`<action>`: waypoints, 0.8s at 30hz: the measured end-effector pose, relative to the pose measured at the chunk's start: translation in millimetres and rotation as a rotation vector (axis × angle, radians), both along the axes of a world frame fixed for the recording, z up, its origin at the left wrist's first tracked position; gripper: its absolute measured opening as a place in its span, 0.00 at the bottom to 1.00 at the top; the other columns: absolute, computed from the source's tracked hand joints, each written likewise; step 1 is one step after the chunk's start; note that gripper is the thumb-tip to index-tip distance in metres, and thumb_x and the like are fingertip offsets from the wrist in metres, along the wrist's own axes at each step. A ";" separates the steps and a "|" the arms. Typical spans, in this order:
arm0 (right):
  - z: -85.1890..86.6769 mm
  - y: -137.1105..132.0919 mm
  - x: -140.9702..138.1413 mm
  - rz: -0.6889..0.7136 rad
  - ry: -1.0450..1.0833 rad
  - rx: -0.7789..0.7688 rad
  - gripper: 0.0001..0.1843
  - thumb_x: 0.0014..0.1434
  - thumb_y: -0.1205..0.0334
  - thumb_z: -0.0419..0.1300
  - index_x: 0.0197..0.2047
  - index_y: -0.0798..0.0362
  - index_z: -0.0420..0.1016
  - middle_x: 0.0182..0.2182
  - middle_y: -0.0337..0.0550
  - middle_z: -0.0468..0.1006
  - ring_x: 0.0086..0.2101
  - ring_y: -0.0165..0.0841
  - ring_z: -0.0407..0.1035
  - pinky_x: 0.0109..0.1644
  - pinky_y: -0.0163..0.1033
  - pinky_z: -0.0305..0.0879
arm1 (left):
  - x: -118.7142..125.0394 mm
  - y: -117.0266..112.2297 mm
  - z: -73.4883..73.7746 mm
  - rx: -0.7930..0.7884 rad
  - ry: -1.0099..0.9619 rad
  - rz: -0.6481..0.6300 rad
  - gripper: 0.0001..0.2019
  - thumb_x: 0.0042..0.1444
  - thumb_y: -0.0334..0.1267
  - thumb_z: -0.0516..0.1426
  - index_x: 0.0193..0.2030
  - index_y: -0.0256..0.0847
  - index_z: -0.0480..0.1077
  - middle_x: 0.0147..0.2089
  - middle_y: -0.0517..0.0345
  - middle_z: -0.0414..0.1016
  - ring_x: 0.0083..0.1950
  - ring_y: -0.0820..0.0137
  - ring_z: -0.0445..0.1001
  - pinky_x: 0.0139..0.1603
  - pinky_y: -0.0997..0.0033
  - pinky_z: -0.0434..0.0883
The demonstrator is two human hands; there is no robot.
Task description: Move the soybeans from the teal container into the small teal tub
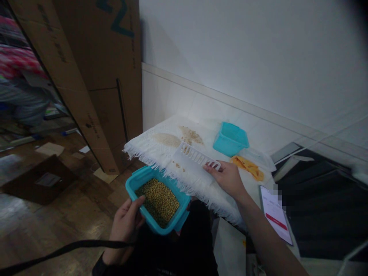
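Note:
My left hand (125, 220) grips the left rim of a teal plastic box (169, 231), thumb over the edge. Yellow soybeans (162, 197) and small green beans (149, 188) fill its bottom. The box is held just below the fringed front edge of a white cloth (161, 134). In my right hand (230, 178), fingers closed on one end, is a white plastic piece with a row of slots (191, 159); it is held over the cloth. A few loose soybeans (178, 166) show near its front edge. Behind it lie a pale grain heap (166, 139) and a mixed heap with beans (191, 135).
On the cloth's right stand a second teal box (230, 140), a yellow-orange cloth (248, 167) and a clear lid (263, 159). A phone or tablet (276, 214) lies at the right edge. A tall cardboard box (115, 57) stands left; a white wall (244, 50) rises behind.

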State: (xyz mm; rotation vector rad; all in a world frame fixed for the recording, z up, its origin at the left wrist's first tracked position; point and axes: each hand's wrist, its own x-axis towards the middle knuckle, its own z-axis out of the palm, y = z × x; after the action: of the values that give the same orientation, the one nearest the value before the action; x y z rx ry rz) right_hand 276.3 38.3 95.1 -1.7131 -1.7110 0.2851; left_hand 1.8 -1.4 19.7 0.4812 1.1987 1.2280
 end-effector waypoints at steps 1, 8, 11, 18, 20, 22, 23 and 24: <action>-0.3 -1.6 -1.4 0.002 -0.005 0.000 0.19 0.54 0.49 0.58 0.27 0.57 0.77 0.17 0.37 0.70 0.19 0.27 0.61 0.21 0.30 0.52 | -0.8 -0.1 -0.8 -0.003 -0.004 -0.008 0.11 0.40 0.41 0.64 0.27 0.38 0.70 0.16 0.69 0.60 0.15 0.81 0.54 0.14 0.82 0.52; 1.4 -10.6 -7.7 0.028 -0.058 0.024 0.17 0.55 0.51 0.58 0.28 0.56 0.78 0.19 0.38 0.74 0.20 0.29 0.64 0.23 0.31 0.55 | -2.6 -2.3 -3.4 -0.027 -0.008 -0.020 0.11 0.42 0.43 0.64 0.29 0.39 0.71 0.18 0.69 0.64 0.17 0.81 0.58 0.17 0.83 0.57; 2.2 -10.9 -8.0 0.033 -0.042 0.010 0.17 0.55 0.51 0.57 0.29 0.55 0.79 0.21 0.39 0.76 0.21 0.30 0.66 0.24 0.31 0.57 | -0.5 -1.8 0.2 -0.020 -0.008 -0.010 0.11 0.41 0.42 0.64 0.28 0.39 0.70 0.15 0.70 0.60 0.15 0.81 0.56 0.14 0.83 0.54; 7.1 -21.3 -16.2 0.100 -0.041 -0.034 0.17 0.55 0.50 0.57 0.27 0.54 0.78 0.18 0.37 0.74 0.20 0.29 0.65 0.23 0.31 0.56 | -1.3 0.4 -0.5 -0.025 -0.029 -0.023 0.12 0.40 0.42 0.65 0.29 0.39 0.71 0.17 0.69 0.62 0.16 0.80 0.59 0.15 0.82 0.57; 9.4 -23.8 -15.3 0.112 -0.056 -0.026 0.16 0.55 0.50 0.58 0.27 0.54 0.78 0.18 0.37 0.74 0.19 0.28 0.65 0.23 0.31 0.57 | -1.9 0.7 -1.4 -0.022 -0.023 -0.028 0.11 0.41 0.42 0.64 0.27 0.39 0.70 0.16 0.70 0.60 0.16 0.80 0.57 0.14 0.82 0.56; 11.1 -23.0 -10.0 0.047 -0.051 0.012 0.16 0.54 0.51 0.58 0.27 0.54 0.78 0.18 0.38 0.74 0.20 0.29 0.65 0.23 0.32 0.57 | -1.9 0.3 -0.9 -0.018 -0.015 -0.020 0.11 0.41 0.42 0.64 0.25 0.39 0.69 0.15 0.71 0.59 0.15 0.81 0.55 0.14 0.82 0.55; 11.4 -21.4 -6.1 -0.007 -0.040 0.034 0.16 0.53 0.50 0.59 0.26 0.55 0.78 0.18 0.39 0.74 0.20 0.30 0.66 0.23 0.32 0.57 | -1.8 0.0 -0.4 -0.017 -0.011 -0.019 0.10 0.41 0.42 0.64 0.25 0.40 0.69 0.15 0.71 0.59 0.16 0.81 0.56 0.15 0.82 0.56; 11.2 -19.2 -1.8 -0.062 -0.023 0.055 0.17 0.52 0.50 0.59 0.25 0.55 0.77 0.18 0.39 0.74 0.20 0.31 0.66 0.22 0.33 0.57 | -1.6 -0.4 0.0 -0.015 -0.007 -0.022 0.10 0.41 0.41 0.64 0.26 0.40 0.70 0.16 0.70 0.59 0.16 0.80 0.57 0.16 0.82 0.58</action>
State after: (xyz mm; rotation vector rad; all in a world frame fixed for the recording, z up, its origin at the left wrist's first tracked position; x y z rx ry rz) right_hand 274.5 19.1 106.3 -1.7323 -1.6638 0.1892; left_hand 0.2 -1.8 19.7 0.4774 1.1933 1.2005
